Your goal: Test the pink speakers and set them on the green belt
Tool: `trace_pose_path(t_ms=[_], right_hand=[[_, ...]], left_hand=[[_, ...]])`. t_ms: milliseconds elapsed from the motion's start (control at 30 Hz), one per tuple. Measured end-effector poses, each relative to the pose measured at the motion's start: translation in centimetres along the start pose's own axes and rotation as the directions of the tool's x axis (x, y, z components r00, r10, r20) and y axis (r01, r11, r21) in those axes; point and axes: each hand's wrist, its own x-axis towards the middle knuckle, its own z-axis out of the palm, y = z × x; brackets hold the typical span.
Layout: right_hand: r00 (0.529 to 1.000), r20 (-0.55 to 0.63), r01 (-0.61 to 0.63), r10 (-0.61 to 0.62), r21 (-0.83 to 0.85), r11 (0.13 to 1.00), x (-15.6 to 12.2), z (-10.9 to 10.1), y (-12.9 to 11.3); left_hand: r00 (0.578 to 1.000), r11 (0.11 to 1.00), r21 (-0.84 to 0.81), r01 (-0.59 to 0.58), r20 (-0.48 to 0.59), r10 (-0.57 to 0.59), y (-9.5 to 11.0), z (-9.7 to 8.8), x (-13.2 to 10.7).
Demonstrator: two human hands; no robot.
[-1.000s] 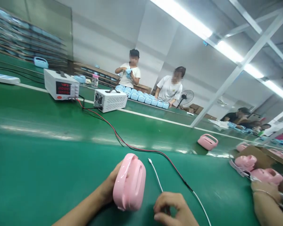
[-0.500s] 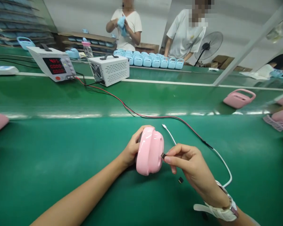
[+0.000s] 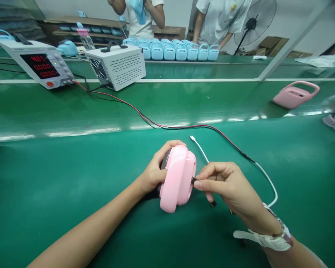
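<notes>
My left hand [image 3: 153, 171] grips a glossy pink plastic device [image 3: 178, 178] that stands on edge on the green belt [image 3: 58, 178]. My right hand [image 3: 226, 186] pinches a small black piece [image 3: 193, 180] between thumb and forefinger and holds it against the pink device's right side. Another small black piece [image 3: 213, 204] lies on the belt under my right hand. A white cable [image 3: 201, 152] with a loose plug end lies just behind the device, joined to a red and black lead [image 3: 145, 119].
A power supply with red digits [image 3: 40, 65] and a white vented box [image 3: 117, 67] stand at the back left. Rows of blue devices [image 3: 173, 50] sit before two people in white shirts. Another pink device [image 3: 294, 95] rests at the right, more at the right edge.
The view has tilted down and levelled. My right hand picked up a small black piece from the belt and brought it against the pink device's side; my left hand kept its grip.
</notes>
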Motion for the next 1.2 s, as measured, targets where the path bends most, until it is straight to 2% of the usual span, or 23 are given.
trace_pose_path(t_ms=[133, 200, 300, 400, 567, 700, 967, 1200], right_hand=[[0.997, 0.068, -0.04, 0.043, -0.043, 0.998, -0.2, -0.2, -0.8], [0.998, 0.069, 0.006, -0.002, -0.064, 0.998, -0.2, -0.2, -0.7], [0.994, 0.008, 0.111, -0.11, -0.068, 0.992, 0.2, 0.0, 0.2], [0.989, -0.011, 0.147, -0.147, 0.03, 0.989, 0.9, 0.2, 1.6], [0.983, 0.13, 0.106, -0.13, 0.178, 0.978, 1.6, -0.1, 2.6], [0.988, 0.096, 0.097, -0.118, 0.199, 0.975, 1.5, -0.1, 2.3], [0.99, 0.065, 0.104, -0.122, 0.23, 0.968, 1.2, 0.2, 2.4], [0.997, 0.04, 0.059, -0.07, 0.237, 0.97, 0.9, 0.7, 2.0]], left_hand=[[0.999, 0.996, 0.085, 0.001, 0.05, -0.005, 0.1, 0.2, -0.2], [0.998, 0.994, 0.107, -0.007, 0.063, 0.001, 0.1, 0.3, -0.2], [0.998, 0.996, 0.086, -0.015, 0.063, 0.009, 0.2, 0.2, -0.3], [0.999, 0.999, 0.051, -0.009, 0.037, 0.007, 0.3, 0.1, -0.3], [0.997, 0.997, -0.012, 0.073, 0.003, -0.073, 0.7, 0.4, -0.3], [0.995, 0.995, 0.01, 0.1, 0.026, -0.1, 0.8, 0.4, -0.4], [0.997, 0.997, 0.003, 0.074, 0.03, -0.074, 0.6, 0.3, -0.3], [0.999, 0.997, 0.076, 0.03, 0.025, -0.032, 0.5, 0.3, -0.5]])
